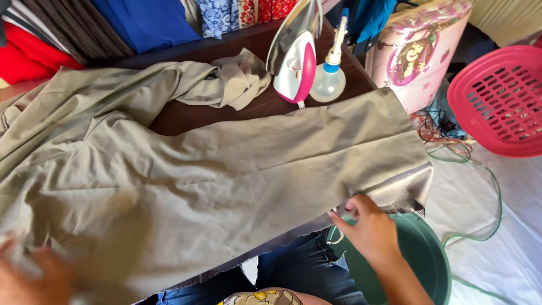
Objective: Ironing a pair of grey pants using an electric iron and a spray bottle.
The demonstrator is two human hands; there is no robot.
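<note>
1. Work surface: a dark brown ironing board (186,116) runs from the near left to the far right, in a room crowded with stacked clothes and laundry tubs. A white sheet (502,260) covers the floor at the right.

2. Nearest to us, the left hand (31,277) lies at the near left corner on the khaki trousers (226,181). It is motion-blurred; we cannot tell whether it grips or only presses the cloth.

3. The right hand (370,229) is at the near right edge of the board, fingers closed on the hem end of the trouser leg, just above a green tub (429,254).

4. The trouser leg lies flat along the board from left to right; the second leg is bunched at the far side.

5. Judgement on technique: we should pull the hem and the opposite end evenly apart so the leg lies taut, align the seams, and smooth out the creases in the middle before any pressing.

6. Farther off, a white and pink iron (293,65) stands upright on its heel at the far edge, touching a clear spray bottle (330,76) with a blue and white nozzle.

7. A green cord (491,186) trails over the floor at the right; we should keep it clear of the cloth.

8. Packages: at the far right stands a pink, plastic-wrapped bundle (418,51) with a round cartoon print, and beside it a red slotted laundry basket (499,99).

9. Folded fabrics in red, grey, blue and floral print line the far left.
</note>
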